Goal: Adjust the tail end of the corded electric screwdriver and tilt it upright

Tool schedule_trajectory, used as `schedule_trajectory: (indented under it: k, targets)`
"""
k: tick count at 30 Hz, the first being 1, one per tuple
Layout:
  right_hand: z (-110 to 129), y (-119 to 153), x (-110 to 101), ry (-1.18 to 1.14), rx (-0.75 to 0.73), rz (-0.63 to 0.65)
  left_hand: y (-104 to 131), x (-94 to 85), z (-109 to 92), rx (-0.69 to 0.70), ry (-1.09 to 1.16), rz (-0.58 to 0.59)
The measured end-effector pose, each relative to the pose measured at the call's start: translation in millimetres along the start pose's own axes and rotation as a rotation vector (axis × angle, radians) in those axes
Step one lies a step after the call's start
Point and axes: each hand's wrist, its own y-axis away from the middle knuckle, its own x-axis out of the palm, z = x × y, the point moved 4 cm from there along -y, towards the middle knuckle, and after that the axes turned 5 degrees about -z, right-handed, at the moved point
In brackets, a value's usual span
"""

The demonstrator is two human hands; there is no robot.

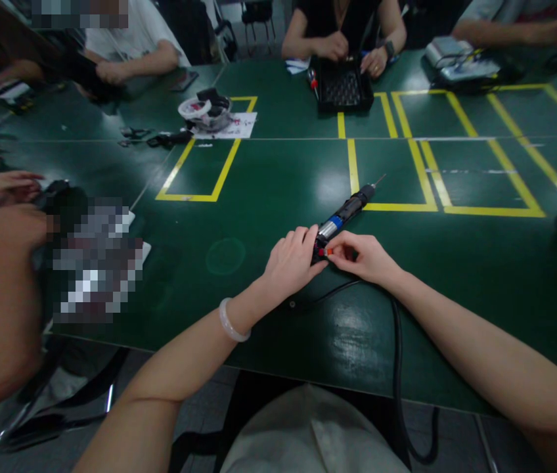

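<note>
An electric screwdriver (341, 218), black with a silver and blue band, lies slanted on the green table with its thin bit pointing away to the right. My left hand (294, 258) is wrapped over its rear end, with a pale bangle on the wrist. Close beside it, my right hand (360, 257) pinches a small red and orange piece (328, 252) at the rear of the tool between thumb and fingers. How that piece meets the screwdriver is hidden by my fingers. A black cable (397, 341) runs under my right forearm and over the table's front edge.
Yellow tape (397, 207) marks boxes on the green table (268, 177). A clear container (207, 113) stands on a paper sheet at the back left. Across the table a person works at a black tray (345, 95). Another person's hands (7, 203) are at the left; electronic devices (463, 62) lie back right.
</note>
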Motion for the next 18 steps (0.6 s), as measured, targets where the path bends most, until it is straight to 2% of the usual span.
schedule_trajectory:
  k: [4, 9, 12, 18]
  targets:
    - [6.9, 2.3, 3.3, 0.225, -0.189, 0.079, -0.6, 0.6, 0.9, 0.0, -0.017, 0.02]
    - [9.7, 2.8, 2.5, 0.192, -0.195, 0.083, -0.5, -0.5, 0.4, 0.01, -0.027, 0.021]
    - [8.3, 1.3, 0.9, 0.085, -0.112, 0.069, -0.9, -1.5, -1.2, -0.008, -0.033, 0.02]
    - [-5.5, -1.8, -5.8, -0.292, 0.233, -0.086, -1.4, -3.0, -5.3, -0.04, -0.034, -0.003]
